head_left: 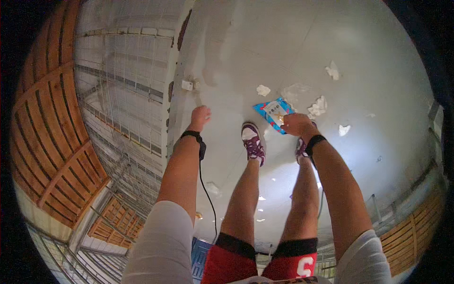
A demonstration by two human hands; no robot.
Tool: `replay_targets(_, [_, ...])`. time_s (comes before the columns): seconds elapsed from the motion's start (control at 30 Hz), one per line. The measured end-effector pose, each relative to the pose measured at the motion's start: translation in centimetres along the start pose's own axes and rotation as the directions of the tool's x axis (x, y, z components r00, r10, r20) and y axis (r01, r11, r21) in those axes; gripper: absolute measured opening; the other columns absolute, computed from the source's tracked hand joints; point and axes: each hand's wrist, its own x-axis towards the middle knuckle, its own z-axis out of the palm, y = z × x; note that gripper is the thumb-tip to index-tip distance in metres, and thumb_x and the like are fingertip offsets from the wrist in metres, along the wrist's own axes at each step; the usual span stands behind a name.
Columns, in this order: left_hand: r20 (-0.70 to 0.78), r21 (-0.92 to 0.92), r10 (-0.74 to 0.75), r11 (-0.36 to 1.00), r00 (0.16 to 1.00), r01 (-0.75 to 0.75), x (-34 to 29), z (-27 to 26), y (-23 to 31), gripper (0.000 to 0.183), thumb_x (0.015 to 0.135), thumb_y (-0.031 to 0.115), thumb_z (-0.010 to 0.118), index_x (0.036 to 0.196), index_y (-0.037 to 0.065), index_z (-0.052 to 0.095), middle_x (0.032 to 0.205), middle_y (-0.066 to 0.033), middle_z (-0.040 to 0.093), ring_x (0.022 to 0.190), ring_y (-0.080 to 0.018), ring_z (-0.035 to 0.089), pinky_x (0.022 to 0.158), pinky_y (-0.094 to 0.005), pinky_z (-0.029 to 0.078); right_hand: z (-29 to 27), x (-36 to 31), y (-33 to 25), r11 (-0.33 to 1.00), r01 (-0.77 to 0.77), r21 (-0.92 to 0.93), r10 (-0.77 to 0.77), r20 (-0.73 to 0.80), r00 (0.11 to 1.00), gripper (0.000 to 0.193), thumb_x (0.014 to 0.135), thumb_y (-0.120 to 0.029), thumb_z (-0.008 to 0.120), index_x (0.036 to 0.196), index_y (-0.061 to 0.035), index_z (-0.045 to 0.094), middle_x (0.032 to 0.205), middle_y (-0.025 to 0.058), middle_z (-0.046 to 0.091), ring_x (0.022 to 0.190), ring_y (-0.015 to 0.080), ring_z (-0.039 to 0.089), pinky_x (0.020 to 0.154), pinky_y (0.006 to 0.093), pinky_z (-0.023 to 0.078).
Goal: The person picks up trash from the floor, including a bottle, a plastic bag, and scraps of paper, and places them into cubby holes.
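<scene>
A blue plastic packet (272, 112) with red patches and a pale label shows ahead of my shoes. My right hand (298, 124) is at its right side, fingers curled over the packet's edge. The fingertips are partly hidden by the back of the hand. Off to the left, my left hand (201, 117) hangs with nothing in it, its fingers loosely bent and a little apart. It is nearest to a small white box-like piece (187, 85) beside the left ledge. Crumpled white tissue (318, 107) lies just beyond my right hand.
More white scraps, among them a tissue (332, 71) and a small piece (344, 130), are scattered over the pale floor (246, 52). A wire-mesh panel (127, 85) and wooden slats (56, 137) rise at left. A dark cable (208, 194) hangs from my left wristband.
</scene>
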Motion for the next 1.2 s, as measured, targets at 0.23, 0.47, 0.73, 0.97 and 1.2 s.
replay_targets(0.23, [-0.049,-0.618,0.104,0.778,0.993,-0.112,9.5,-3.1,-1.1,0.041,0.094,0.021,0.05,0.133,0.014,0.041,0.116,-0.0076,0.05,0.108,-0.0244,0.05,0.092,-0.0399,0.046,3.4,12.3,-2.1,0.948,0.178,-0.263,-0.274,-0.392,0.878,0.053,0.086,-0.023,0.06,0.136,-0.0307,0.045,0.156,0.0106,0.012,0.116,0.0321,0.054,0.09,0.0471,0.05])
replay_targets(0.47, [-0.166,-0.52,0.027,0.847,0.986,-0.111,8.4,-7.5,2.2,0.053,0.091,0.023,0.053,0.142,0.019,0.035,0.124,-0.0026,0.049,0.114,-0.0212,0.047,0.096,-0.0405,0.043,3.1,15.5,-7.1,0.958,0.162,-0.235,-0.255,-0.449,0.856,0.057,0.088,-0.028,0.058,0.141,-0.0201,0.04,0.156,0.0122,0.01,0.111,0.0305,0.056,0.086,0.0431,0.052])
replay_targets(0.73, [0.036,-0.51,0.165,0.851,0.986,-0.124,3.1,-1.3,1.7,0.059,0.093,0.028,0.053,0.146,0.013,0.03,0.146,-0.0002,0.037,0.129,-0.0207,0.043,0.099,-0.042,0.041,2.7,13.7,-1.3,0.958,0.272,-0.093,-0.284,-0.454,0.845,0.053,0.086,-0.014,0.054,0.137,-0.0059,0.041,0.14,0.0131,0.045,0.113,0.0345,0.055,0.095,0.0437,0.046])
replay_targets(0.97, [0.351,0.28,0.519,0.736,0.779,-0.616,-11.9,4.3,1.8,0.05,0.091,0.02,0.055,0.137,0.005,0.043,0.139,-0.0127,0.046,0.128,-0.0266,0.044,0.104,-0.0361,0.038,0.2,-3.5,-2.6,0.956,0.268,0.121,-0.18,-0.481,0.858,0.047,0.086,-0.027,0.059,0.129,-0.0081,0.051,0.124,0.0161,0.058,0.103,0.0353,0.061,0.09,0.0421,0.049])
replay_targets(1.2, [0.581,0.477,0.566,0.345,0.585,-0.808,-40.7,-0.7,6.8,0.04,0.089,0.017,0.054,0.128,0.009,0.053,0.138,-0.0102,0.047,0.123,-0.0286,0.048,0.102,-0.034,0.04,-4.9,-35.0,-2.4,0.919,0.341,0.198,-0.171,-0.578,0.798,0.031,0.083,-0.041,0.063,0.091,-0.0128,0.073,0.086,0.0094,0.07,0.076,0.0317,0.065,0.071,0.041,0.052])
